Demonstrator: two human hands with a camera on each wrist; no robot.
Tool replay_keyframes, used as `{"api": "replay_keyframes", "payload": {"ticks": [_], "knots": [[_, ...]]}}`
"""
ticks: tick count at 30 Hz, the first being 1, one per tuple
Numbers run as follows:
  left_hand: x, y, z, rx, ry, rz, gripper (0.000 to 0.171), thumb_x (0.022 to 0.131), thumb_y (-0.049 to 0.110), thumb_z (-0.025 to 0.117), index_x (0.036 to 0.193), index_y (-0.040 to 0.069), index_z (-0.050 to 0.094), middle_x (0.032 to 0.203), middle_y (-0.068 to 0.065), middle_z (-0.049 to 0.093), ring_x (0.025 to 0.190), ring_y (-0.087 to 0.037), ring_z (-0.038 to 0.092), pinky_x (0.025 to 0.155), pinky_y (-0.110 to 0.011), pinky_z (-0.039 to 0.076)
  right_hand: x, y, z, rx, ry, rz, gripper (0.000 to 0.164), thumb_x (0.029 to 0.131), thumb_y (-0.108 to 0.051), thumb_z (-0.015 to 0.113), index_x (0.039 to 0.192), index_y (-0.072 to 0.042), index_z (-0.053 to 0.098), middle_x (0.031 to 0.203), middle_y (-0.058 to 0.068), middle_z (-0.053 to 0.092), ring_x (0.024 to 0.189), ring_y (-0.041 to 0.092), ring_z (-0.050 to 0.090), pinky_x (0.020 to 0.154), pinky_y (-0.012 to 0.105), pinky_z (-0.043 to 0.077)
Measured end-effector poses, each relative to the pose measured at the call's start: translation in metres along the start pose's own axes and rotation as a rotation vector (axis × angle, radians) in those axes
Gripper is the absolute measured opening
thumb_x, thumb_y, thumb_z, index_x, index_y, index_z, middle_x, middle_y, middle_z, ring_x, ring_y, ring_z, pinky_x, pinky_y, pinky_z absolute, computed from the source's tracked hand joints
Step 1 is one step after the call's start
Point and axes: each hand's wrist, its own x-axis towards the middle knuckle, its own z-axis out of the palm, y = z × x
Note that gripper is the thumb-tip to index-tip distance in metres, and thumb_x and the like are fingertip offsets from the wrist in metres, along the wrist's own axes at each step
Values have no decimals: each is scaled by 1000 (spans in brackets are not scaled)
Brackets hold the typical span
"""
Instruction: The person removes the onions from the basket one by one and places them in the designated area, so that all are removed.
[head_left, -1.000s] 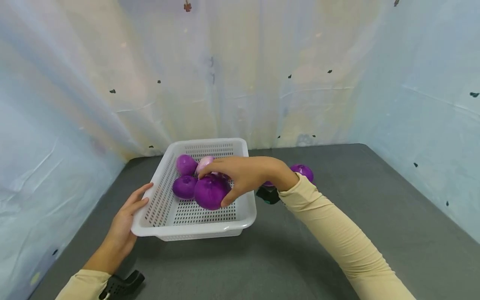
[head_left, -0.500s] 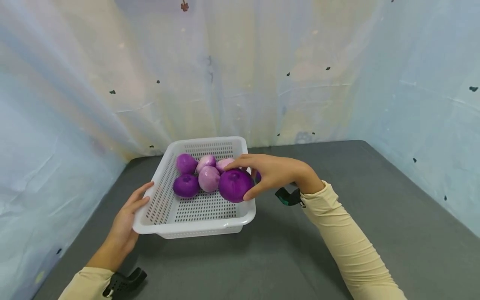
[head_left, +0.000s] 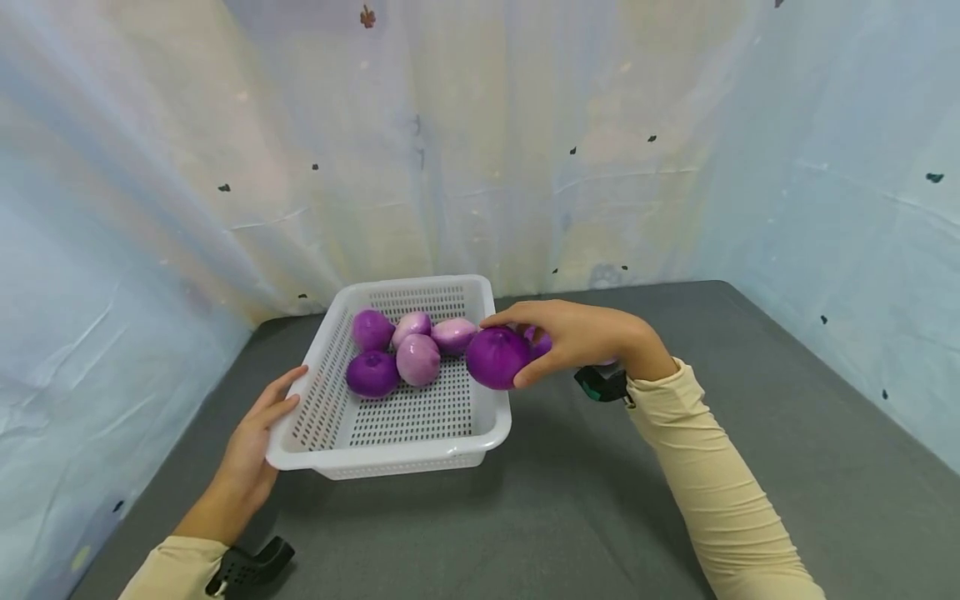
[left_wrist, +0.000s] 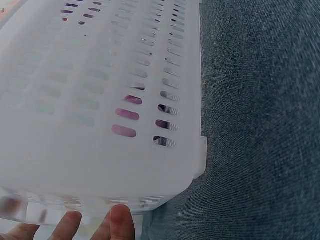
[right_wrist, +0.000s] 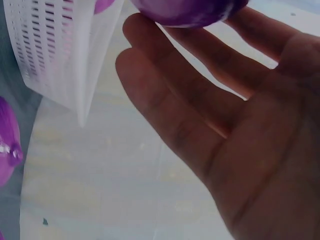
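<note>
My right hand (head_left: 581,337) pinches a dark purple onion (head_left: 495,358) between thumb and fingers, over the right rim of a white perforated basket (head_left: 405,458). The right wrist view shows this purple onion (right_wrist: 190,11) at the fingertips, above the open palm. Inside the basket lie several onions, among them a dark purple onion (head_left: 372,374), a mid-purple onion (head_left: 372,330) and a pale pink onion (head_left: 417,360). At the basket's left rim, my left hand (head_left: 247,450) grips the edge. Its fingertips (left_wrist: 121,222) show beyond the basket wall in the left wrist view.
Another purple onion (head_left: 538,340) shows partly behind my right hand. In the right wrist view, a bright purple onion (right_wrist: 7,145) lies on the grey tabletop (head_left: 600,508) beside the basket. A pale curtain (head_left: 480,167) encloses the back and sides.
My right hand has moved rightward with the dark purple onion, from over the basket's middle to its right rim. The pale onions beneath have come into view. The left hand stays on the basket.
</note>
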Motion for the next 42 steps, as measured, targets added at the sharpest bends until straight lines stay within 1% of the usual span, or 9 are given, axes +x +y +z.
{"api": "replay_keyframes", "payload": {"ticks": [3, 8, 15, 22, 26, 29, 33, 38, 42], "knots": [[0, 0, 0, 7, 6, -10, 49, 109, 32, 36, 156, 28, 25, 140, 13, 36, 114, 1, 56, 85, -26, 53, -5, 4, -4, 14, 21, 32, 79, 81, -46, 81, 148, -30, 43, 143, -8, 50, 122, 14, 55, 100, 39, 49], [0, 0, 1, 15, 8, -10, 49, 109, 33, 36, 156, 28, 24, 142, 13, 34, 114, 1, 55, 85, -26, 52, -10, 8, -11, 26, 32, 67, 78, 82, -44, 80, 149, -30, 42, 138, -6, 54, 119, 15, 57, 98, 39, 49], [1, 1, 1, 18, 12, -9, 49, 109, 33, 36, 156, 28, 24, 142, 12, 34, 115, 2, 55, 86, -27, 52, -17, 20, -18, 45, 52, 111, 76, 84, -44, 79, 149, -29, 42, 142, -4, 52, 124, 19, 55, 100, 41, 49], [1, 2, 2, 28, 18, -17, 50, 109, 34, 36, 156, 28, 23, 143, 12, 33, 113, 1, 56, 84, -29, 53, -24, 33, -22, 26, 81, 144, 78, 84, -47, 78, 150, -32, 40, 141, -1, 53, 127, 22, 54, 99, 44, 49], [0, 3, 2, 34, 31, -34, 50, 108, 35, 36, 156, 29, 23, 147, 9, 30, 113, 2, 56, 84, -29, 54, -26, 38, -25, 57, 77, 160, 79, 84, -44, 78, 151, -28, 39, 140, 1, 53, 126, 23, 54, 99, 44, 48], [0, 3, 2, 39, 36, -43, 50, 108, 36, 36, 156, 30, 23, 149, 8, 29, 113, 2, 56, 84, -29, 54, -30, 42, -27, 80, 79, 166, 78, 85, -43, 78, 152, -27, 39, 140, 2, 53, 126, 24, 54, 100, 46, 48], [1, 3, 2, 38, 34, -38, 50, 108, 36, 36, 156, 30, 24, 146, 10, 31, 113, 2, 56, 84, -29, 53, -38, 48, -31, 90, 97, 190, 75, 87, -43, 76, 151, -29, 39, 139, 4, 54, 127, 26, 53, 100, 47, 48], [1, 2, 2, 41, 39, -35, 49, 108, 36, 36, 156, 29, 24, 142, 12, 34, 112, 2, 57, 83, -29, 54, -44, 58, -35, 104, 121, 221, 75, 87, -40, 76, 152, -26, 39, 142, 5, 52, 130, 28, 51, 98, 47, 50], [1, 2, 1, 46, 42, -38, 49, 108, 36, 36, 155, 30, 24, 142, 12, 34, 111, 2, 57, 83, -29, 54, -48, 66, -37, 123, 131, 233, 75, 88, -39, 76, 152, -29, 38, 145, 4, 49, 132, 29, 49, 98, 46, 50]]}}
